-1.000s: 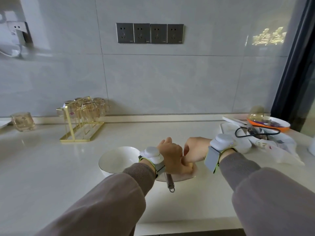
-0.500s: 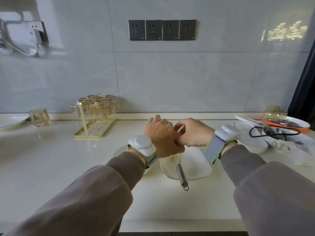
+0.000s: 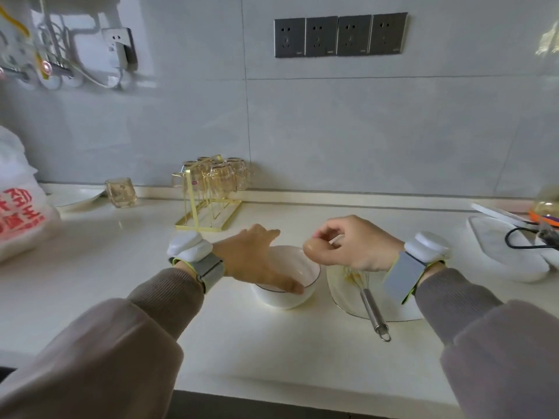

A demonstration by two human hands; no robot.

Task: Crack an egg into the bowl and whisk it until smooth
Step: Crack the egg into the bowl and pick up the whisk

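On the counter (image 3: 242, 343), centre: white bowl (image 3: 284, 299) w/ left hand (image 3: 251, 258) over it, fingers straight & close together across the top, thumb on near rim. Right hand (image 3: 357, 249) above bowl's right edge, fingers curled, pinching egg (image 3: 311, 246) btwn thumb & fingertips; can't tell if cracked. Whisk (image 3: 370, 303) lies on plate (image 3: 343, 287) just right of bowl, yellow smear at its wires.

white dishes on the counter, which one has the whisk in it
The wide shallow dish below the right hand: the whisk lies in it. The deeper bowl under the left hand holds no whisk.
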